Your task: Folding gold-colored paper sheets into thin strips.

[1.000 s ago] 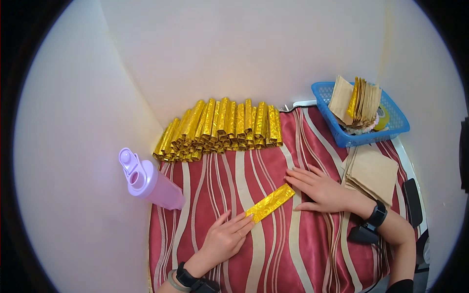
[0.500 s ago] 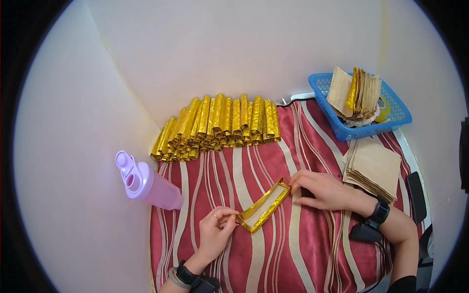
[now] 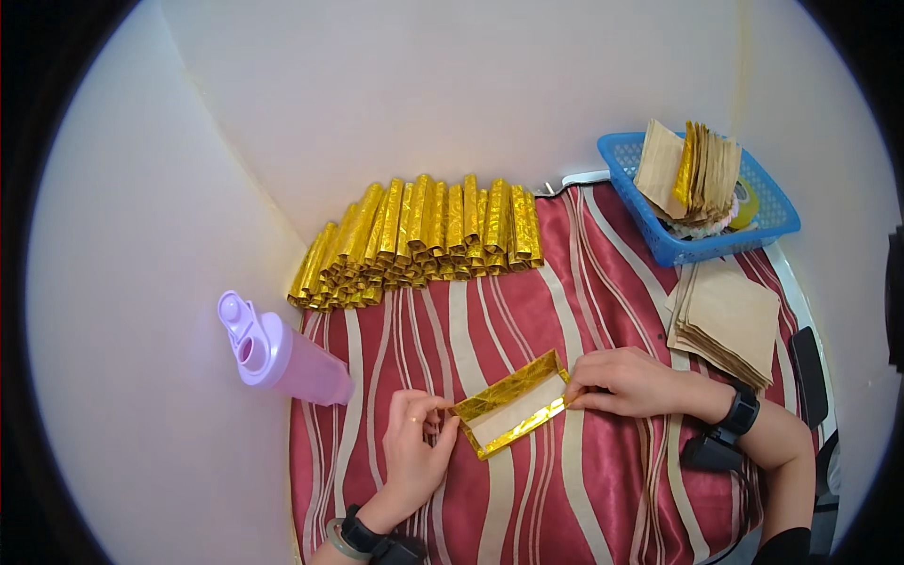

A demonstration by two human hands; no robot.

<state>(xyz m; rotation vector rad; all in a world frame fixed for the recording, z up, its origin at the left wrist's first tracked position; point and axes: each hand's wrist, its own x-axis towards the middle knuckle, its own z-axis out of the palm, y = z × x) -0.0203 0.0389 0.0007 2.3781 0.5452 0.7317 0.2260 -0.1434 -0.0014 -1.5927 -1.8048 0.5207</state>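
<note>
A gold foil paper piece, folded into a long open box shape [image 3: 517, 388] with a pale inside, lies slanted over the red striped cloth. My left hand [image 3: 414, 446] pinches its near left end between thumb and fingertips. The far right end is between the thumb and fingers of my right hand [image 3: 623, 380]. Both wrists wear dark devices with straps. Beyond the hands lies a stacked pile of gold foil paper rolls [image 3: 428, 231]. Right of it, a stack of tan paper sheets [image 3: 727, 320] rests near my right forearm.
A lilac shaker bottle [image 3: 299, 363] lies tilted at the left. At the back right, a blue plastic basket [image 3: 692, 250] holds tan papers, a gold piece and a yellow-green round item. A dark phone-like slab [image 3: 808, 379] lies at the right edge of the striped cloth [image 3: 603, 480].
The gold foil box shape has opened wider, showing more of its inner sides. My right hand has moved slightly down and right with its end; my left hand stays near its place.
</note>
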